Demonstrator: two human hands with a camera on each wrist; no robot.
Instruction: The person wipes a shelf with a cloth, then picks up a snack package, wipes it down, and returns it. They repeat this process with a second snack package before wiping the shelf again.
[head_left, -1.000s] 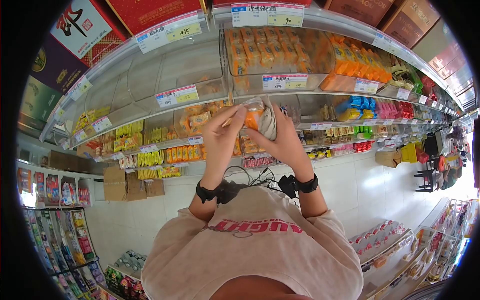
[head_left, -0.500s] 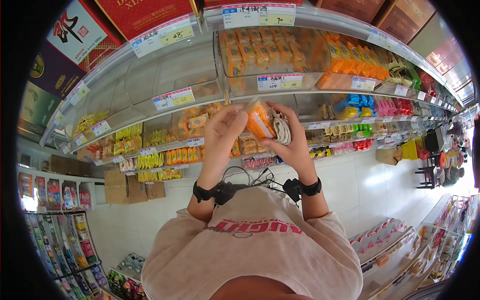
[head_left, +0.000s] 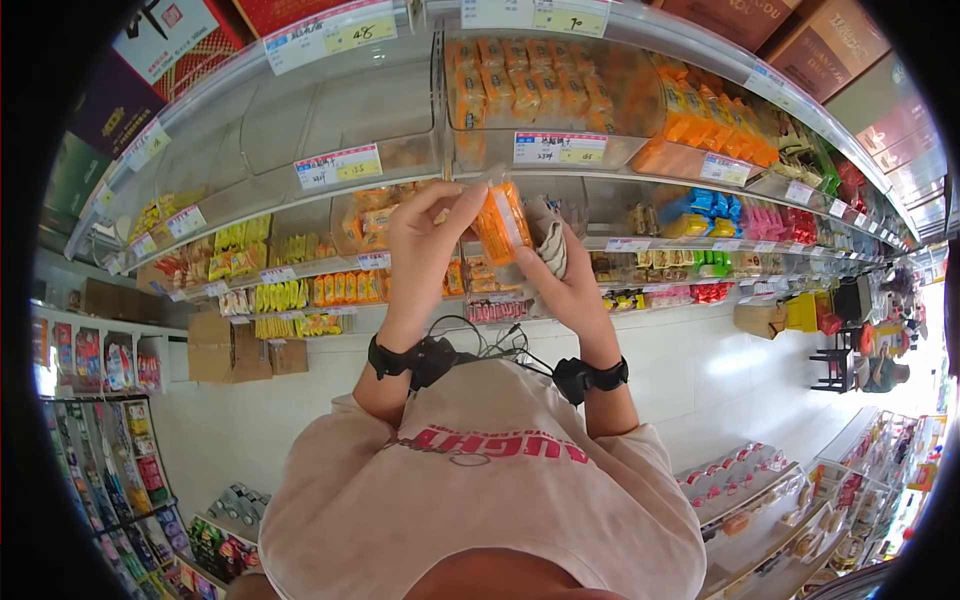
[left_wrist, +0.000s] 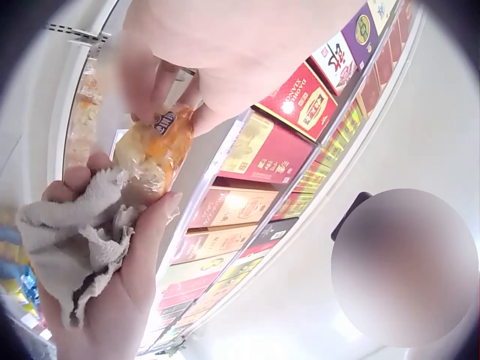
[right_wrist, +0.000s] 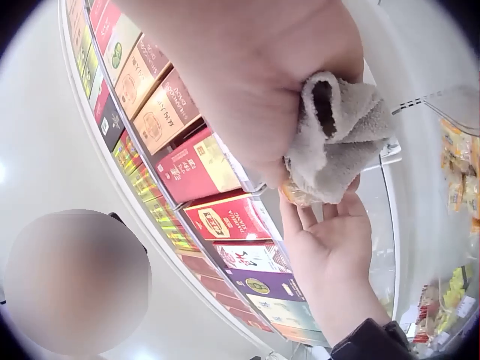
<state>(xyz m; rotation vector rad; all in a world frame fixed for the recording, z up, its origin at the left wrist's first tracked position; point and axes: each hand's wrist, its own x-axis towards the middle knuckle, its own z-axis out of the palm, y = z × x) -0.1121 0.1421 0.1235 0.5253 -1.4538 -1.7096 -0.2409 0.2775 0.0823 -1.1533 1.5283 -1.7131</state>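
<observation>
Left thumb and fingers, bent and nearly closed, pinch the upper end of an orange wrapped packet [head_left: 500, 225] as a shopper's left hand [head_left: 428, 235] steadies it from nine o'clock in the head view. At four o'clock, the right hand [head_left: 572, 288] curls around a grey cloth [head_left: 548, 242], its thumb against the packet's lower end. The packet is held up between the two hands, tilted, in front of the store shelves, with the cloth just beside it at three o'clock. Black wrist straps sit at seven and five o'clock, above a pale printed shirt [head_left: 480, 470] at six. Farther out, similar orange packs [head_left: 525, 85] fill a clear bin at twelve, a price tag [head_left: 560, 148] hangs at one, and cardboard boxes [head_left: 230, 347] stand on the floor at eight.
</observation>
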